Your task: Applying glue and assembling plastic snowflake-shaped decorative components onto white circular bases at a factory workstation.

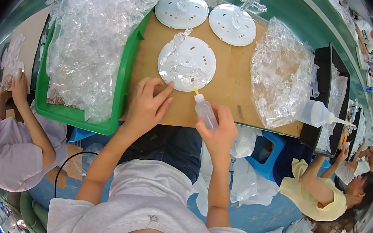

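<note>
A round white disc [205, 67] with small holes lies on the brown cardboard in front of me. On its left side a clear plastic ornament [176, 46] leans beyond the far rim, and small clear bits lie near the middle. My right hand [220, 128] grips a small translucent squeeze bottle [206, 112], tilted so that its yellow needle tip meets the disc's near edge. At the near left rim my left hand [146, 103] rests with fingers apart, one fingertip at the disc's edge; it grasps nothing I can see.
Two more white discs [172, 17] bearing clear crosses stand at the back. A green crate [123, 86] of bagged clear parts is at left. To the right are a plastic bag [278, 76], a larger spouted bottle [314, 113] and a black bin [341, 106]. People sit on both sides.
</note>
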